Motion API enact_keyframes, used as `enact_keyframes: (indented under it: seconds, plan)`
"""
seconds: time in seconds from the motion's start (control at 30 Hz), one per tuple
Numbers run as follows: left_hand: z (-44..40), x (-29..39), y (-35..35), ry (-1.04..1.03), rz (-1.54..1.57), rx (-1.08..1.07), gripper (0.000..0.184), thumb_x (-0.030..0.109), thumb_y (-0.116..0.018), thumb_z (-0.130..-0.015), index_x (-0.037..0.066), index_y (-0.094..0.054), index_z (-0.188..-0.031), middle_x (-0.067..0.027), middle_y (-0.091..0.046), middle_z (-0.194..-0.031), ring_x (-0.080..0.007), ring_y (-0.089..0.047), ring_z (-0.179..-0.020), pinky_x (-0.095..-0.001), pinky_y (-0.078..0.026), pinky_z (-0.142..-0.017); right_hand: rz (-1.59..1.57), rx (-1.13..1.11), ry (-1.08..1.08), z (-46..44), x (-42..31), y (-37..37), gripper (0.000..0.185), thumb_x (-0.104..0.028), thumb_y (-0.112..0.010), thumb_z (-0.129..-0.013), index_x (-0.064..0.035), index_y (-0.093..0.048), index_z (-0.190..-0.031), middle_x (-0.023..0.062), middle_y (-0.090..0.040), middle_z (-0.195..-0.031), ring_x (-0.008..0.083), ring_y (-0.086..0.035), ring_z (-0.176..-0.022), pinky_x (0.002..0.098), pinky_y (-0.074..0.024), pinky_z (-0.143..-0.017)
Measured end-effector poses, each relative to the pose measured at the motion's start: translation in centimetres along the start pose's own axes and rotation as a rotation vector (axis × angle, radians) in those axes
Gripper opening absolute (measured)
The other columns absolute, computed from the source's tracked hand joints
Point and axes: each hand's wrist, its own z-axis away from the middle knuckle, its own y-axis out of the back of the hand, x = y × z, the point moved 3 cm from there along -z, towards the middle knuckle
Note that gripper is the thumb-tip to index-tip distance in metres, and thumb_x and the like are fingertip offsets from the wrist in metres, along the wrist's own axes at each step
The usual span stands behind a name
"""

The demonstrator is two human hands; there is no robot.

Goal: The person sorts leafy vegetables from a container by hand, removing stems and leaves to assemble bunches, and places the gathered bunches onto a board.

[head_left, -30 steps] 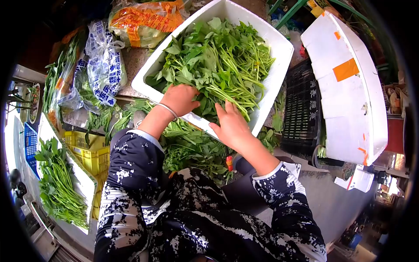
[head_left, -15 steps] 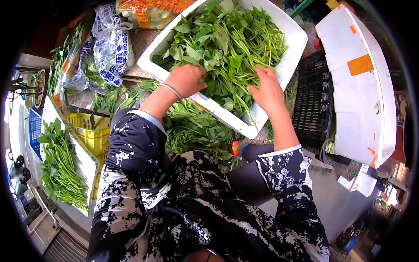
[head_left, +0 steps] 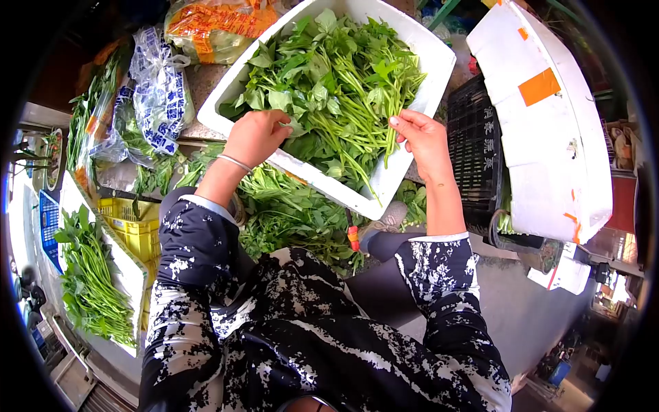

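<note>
Greens (head_left: 329, 82), slim-stemmed, rect. box (head_left: 329, 190), prob. foam

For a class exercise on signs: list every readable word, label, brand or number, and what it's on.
"蔬菜", probably: last two characters on the black plastic crate; first two unclear.
Blue-printed plastic bag: Chinese characters, too creased to read.
Orange-printed plastic bag: print too distorted.

Before you, a smooth grey floor (head_left: 511, 302) spreads to the right, running toward a dim, cluttered area with a blue container (head_left: 559, 373). Green bars (head_left: 443, 12) slant across the shadowed far side, a red panel (head_left: 623, 206) stands at far right, and white light (head_left: 9, 189) glares along your left.
</note>
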Motion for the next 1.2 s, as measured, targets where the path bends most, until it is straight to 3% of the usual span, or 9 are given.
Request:
enact_keyframes:
  seconds: [0.4,0.5,0.63,0.73,0.87,0.93,1.0,1.03,1.2]
  plan:
    - [3.5,-2.2,2.8,0.09,0.155,0.33,0.019,0.019,-0.063,-0.074,0.006,-0.064,-0.088,-0.0077,-0.062,-0.067,-0.0168,-0.059,-0.056,-0.0272,-0.047,-0.056,0.049,-0.047,0.135,2.3,-1.6,-0.8,0.02,-0.008,-0.068,-0.073,0.0021,-0.063,-0.089,0.0034,-0.062,-0.072,0.0063,-0.052,-0.059,0.0192,-0.0426,-0.053]
    - [3.6,-2.8,3.2,0.132,0.291,0.404,0.017,0.017,-0.063,-0.076,0.005,-0.064,-0.088,-0.0072,-0.063,-0.068,-0.0109,-0.06,-0.06,-0.0231,-0.047,-0.057,0.104,-0.536,0.001,4.6,-2.2,-4.0,0.018,-0.013,-0.066,-0.076,-0.0007,-0.065,-0.089,0.0037,-0.063,-0.07,0.0078,-0.052,-0.054,0.019,-0.0426,-0.05]
    - [4.0,-4.1,2.5,0.148,0.34,0.381,0.018,0.017,-0.062,-0.077,0.004,-0.064,-0.089,-0.0055,-0.063,-0.068,-0.0095,-0.058,-0.059,-0.0228,-0.046,-0.056,0.671,-0.178,0.265,1.9,2.9,-5.9,0.03,-0.034,-0.066,-0.072,-0.0079,-0.066,-0.088,0.0097,-0.062,-0.075,0.0219,-0.058,-0.059,0.0325,-0.0467,-0.056]
    - [4.8,-4.3,1.7,0.171,0.339,0.391,0.018,0.018,-0.062,-0.077,0.004,-0.064,-0.088,-0.0059,-0.063,-0.066,-0.0102,-0.057,-0.057,-0.0235,-0.045,-0.055,0.988,0.008,0.547,1.3,3.7,-8.0,0.023,-0.031,-0.065,-0.073,-0.0099,-0.065,-0.084,0.0091,-0.061,-0.082,0.0267,-0.059,-0.07,0.0364,-0.0467,-0.06]
    - [4.5,-3.8,-0.3,0.184,0.546,0.331,0.018,0.016,-0.062,-0.076,0.003,-0.063,-0.089,-0.0055,-0.063,-0.07,-0.0096,-0.057,-0.061,-0.0229,-0.045,-0.057,1.003,-0.041,0.397,0.1,4.6,-8.2,0.021,-0.028,-0.064,-0.073,-0.0087,-0.062,-0.08,0.0092,-0.059,-0.082,0.0283,-0.058,-0.074,0.0392,-0.0468,-0.063]
    - [4.1,-3.3,-1.0,0.144,0.552,0.287,0.018,0.014,-0.062,-0.077,0.002,-0.063,-0.09,-0.0048,-0.062,-0.07,-0.0085,-0.056,-0.06,-0.0223,-0.046,-0.056,0.902,-0.064,0.357,-0.2,3.6,-8.0,0.019,-0.022,-0.065,-0.074,-0.0051,-0.062,-0.082,0.007,-0.061,-0.077,0.0228,-0.059,-0.066,0.0333,-0.0471,-0.058]
    - [3.9,-2.8,-1.7,0.137,0.674,0.229,0.017,0.012,-0.061,-0.077,0.002,-0.062,-0.091,-0.0033,-0.062,-0.07,-0.0076,-0.056,-0.057,-0.0213,-0.046,-0.054,0.08,-0.21,0.085,-0.1,3.0,-7.9,0.018,-0.016,-0.065,-0.076,-0.0005,-0.061,-0.083,0.0044,-0.062,-0.074,0.0143,-0.057,-0.059,0.0253,-0.0448,-0.054]
    - [4.0,-2.3,-1.8,0.14,0.7,0.19,0.016,0.012,-0.061,-0.078,0.003,-0.062,-0.091,-0.0029,-0.062,-0.07,-0.0077,-0.056,-0.057,-0.0212,-0.046,-0.054,-0.02,-0.246,0.013,1.0,1.5,-7.8,0.018,-0.012,-0.065,-0.076,0.0018,-0.059,-0.086,0.0027,-0.062,-0.076,0.0073,-0.053,-0.057,0.0186,-0.0395,-0.049]
    - [4.7,0.5,-2.7,0.156,0.899,-0.126,0.017,0.015,-0.061,-0.08,0.004,-0.062,-0.094,-0.0003,-0.061,-0.071,-0.0057,-0.056,-0.057,-0.0183,-0.044,-0.051,-0.18,-0.365,-0.081,2.5,1.5,-7.8,0.019,-0.013,-0.066,-0.075,-0.0021,-0.059,-0.089,0.0018,-0.061,-0.075,0.0059,-0.053,-0.059,0.0159,-0.0329,-0.046]
